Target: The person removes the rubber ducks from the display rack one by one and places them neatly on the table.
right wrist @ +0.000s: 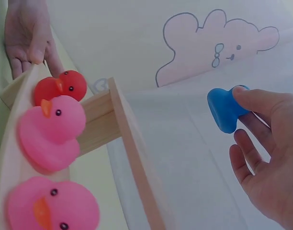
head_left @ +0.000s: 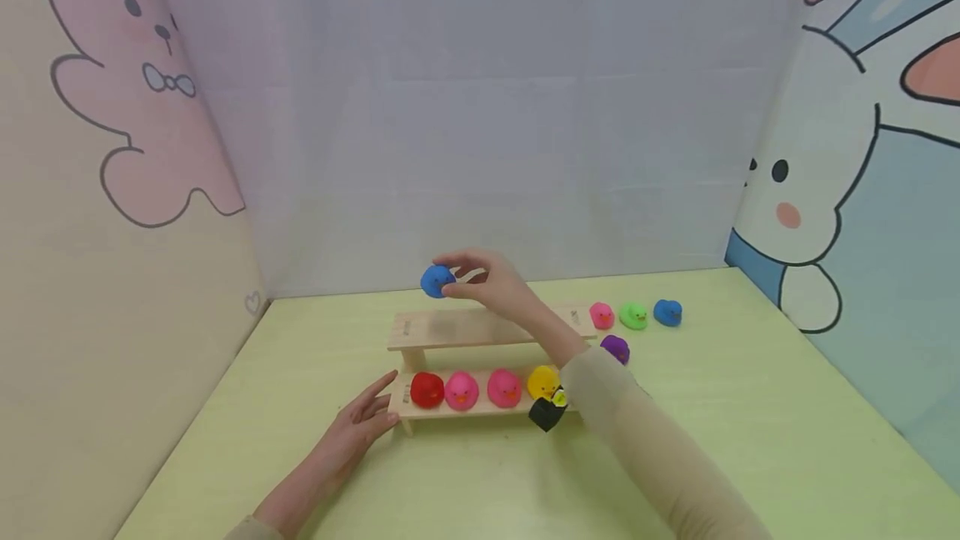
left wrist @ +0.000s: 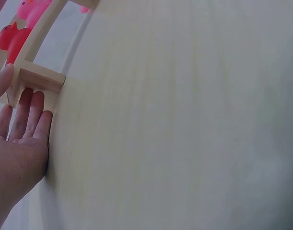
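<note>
My right hand (head_left: pixel 491 282) pinches a blue rubber duck (head_left: pixel 437 281) between thumb and fingers, above the left part of the rack's upper shelf (head_left: pixel 465 327). In the right wrist view the blue duck (right wrist: pixel 225 108) is held apart from the wood. My left hand (head_left: pixel 360 415) touches the left end of the lower shelf (head_left: pixel 442 412), its fingers mostly straight in the left wrist view. Along that shelf sit a red duck (head_left: pixel 427 390), two pink ducks, one near the left (head_left: pixel 461 391) and another further right (head_left: pixel 505 388), and a yellow duck (head_left: pixel 543 382).
Right of the wooden rack, on the pale yellow table (head_left: pixel 750 407), are a small pink duck (head_left: pixel 602 315), a green duck (head_left: pixel 633 316), another blue duck (head_left: pixel 667 312) and a purple duck (head_left: pixel 616 348) partly behind my sleeve. A black wrist device (head_left: pixel 548 413) partly overlaps the yellow duck.
</note>
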Action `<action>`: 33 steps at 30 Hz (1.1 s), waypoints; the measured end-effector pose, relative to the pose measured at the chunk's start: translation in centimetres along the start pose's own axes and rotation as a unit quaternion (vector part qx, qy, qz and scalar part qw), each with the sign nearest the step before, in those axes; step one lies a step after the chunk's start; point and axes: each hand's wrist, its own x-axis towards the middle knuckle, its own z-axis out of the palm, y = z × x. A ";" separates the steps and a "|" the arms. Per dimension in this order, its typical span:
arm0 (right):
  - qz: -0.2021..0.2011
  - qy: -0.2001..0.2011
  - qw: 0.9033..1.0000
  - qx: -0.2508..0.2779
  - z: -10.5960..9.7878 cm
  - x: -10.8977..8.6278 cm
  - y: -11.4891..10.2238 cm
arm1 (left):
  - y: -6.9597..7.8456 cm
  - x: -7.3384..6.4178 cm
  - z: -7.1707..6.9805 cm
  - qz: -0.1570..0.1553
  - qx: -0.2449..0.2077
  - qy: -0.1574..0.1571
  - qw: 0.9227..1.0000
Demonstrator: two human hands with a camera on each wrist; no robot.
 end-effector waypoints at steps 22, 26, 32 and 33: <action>0.004 0.131 0.990 -0.052 -11.2 -6.7 0.8 | -0.1 0.2 -0.4 -0.003 0.006 0.006 1.000; -0.016 0.153 0.986 -0.069 -12.7 -8.3 2.1 | -0.1 0.2 -0.4 -0.005 0.008 0.008 1.000; -0.022 0.169 0.980 -0.104 -14.3 -10.8 4.5 | -0.1 0.1 -0.4 -0.002 0.006 0.006 1.000; -0.014 0.168 0.979 -0.114 -14.5 -11.3 4.8 | -0.1 0.2 -0.3 -0.002 0.006 0.007 1.000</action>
